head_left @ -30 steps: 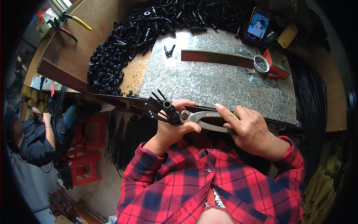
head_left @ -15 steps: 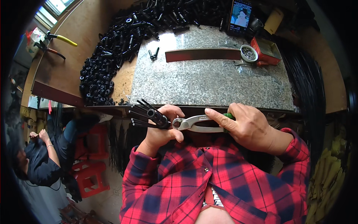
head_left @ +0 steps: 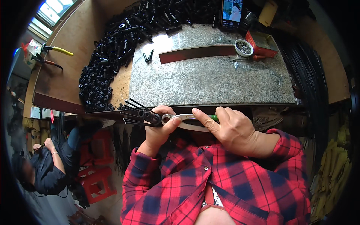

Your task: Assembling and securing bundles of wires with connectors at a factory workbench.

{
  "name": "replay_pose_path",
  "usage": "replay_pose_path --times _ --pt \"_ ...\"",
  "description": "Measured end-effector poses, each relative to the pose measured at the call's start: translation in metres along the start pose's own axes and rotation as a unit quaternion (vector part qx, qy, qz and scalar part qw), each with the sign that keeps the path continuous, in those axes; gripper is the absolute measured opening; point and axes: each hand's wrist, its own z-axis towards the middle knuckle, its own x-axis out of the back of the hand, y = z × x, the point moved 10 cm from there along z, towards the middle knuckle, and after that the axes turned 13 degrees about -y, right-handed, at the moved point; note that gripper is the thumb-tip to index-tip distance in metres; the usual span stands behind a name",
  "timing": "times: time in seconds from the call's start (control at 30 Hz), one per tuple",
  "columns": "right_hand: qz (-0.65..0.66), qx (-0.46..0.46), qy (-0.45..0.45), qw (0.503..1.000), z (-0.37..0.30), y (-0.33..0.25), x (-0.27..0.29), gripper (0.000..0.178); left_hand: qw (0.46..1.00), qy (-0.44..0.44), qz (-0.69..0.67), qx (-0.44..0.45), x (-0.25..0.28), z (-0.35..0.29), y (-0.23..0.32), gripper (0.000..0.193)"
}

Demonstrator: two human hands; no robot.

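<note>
A black tubular hub [head_left: 152,117] with several thin black rods [head_left: 131,109] fanning out to the left is gripped in my left hand [head_left: 156,135], just off the table's near edge. Its end meets the jaws of silver pincers [head_left: 191,117] with green handles. My left thumb lies over the head of the pincers, partly hiding the jaws. Closed around the handles is my right hand [head_left: 237,131], its index finger stretched along the tool. What exactly the jaws bite on is too small to see.
Black tubular parts [head_left: 123,48] are heaped along the table's back left. On the stone slab [head_left: 217,82] lie a dark strip [head_left: 198,53], a white bowl [head_left: 244,48] of small metal pieces and a red box [head_left: 262,43]. A phone [head_left: 231,15] stands behind. Another person [head_left: 47,165] sits at left.
Both hands, the hub and the pincers sit slightly farther left in the view, which has itself shifted a little. My left thumb has come down over the head of the pincers.
</note>
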Motion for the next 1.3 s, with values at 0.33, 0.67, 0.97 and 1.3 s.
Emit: replay_pose_path --times 0.33,0.67,0.97,1.3 --pt "0.187 -0.057 -0.157 0.968 0.01 0.053 -0.031 0.064 0.976 0.079 -0.168 -0.113 0.017 -0.004 0.008 0.03" --pt "0.017 -0.117 0.053 0.992 0.008 0.108 -0.047 0.061 0.962 0.143 -0.205 -0.108 0.065 -0.016 0.05 0.034" --pt "0.642 0.118 -0.093 0.752 -0.013 -0.041 -0.109 0.024 0.904 0.1 -0.366 -0.197 0.064 -0.013 0.088 0.04" --pt "0.823 0.112 0.108 0.546 -0.016 0.017 -0.046 0.065 0.747 0.126 -0.635 -0.15 0.045 -0.015 0.016 0.048"
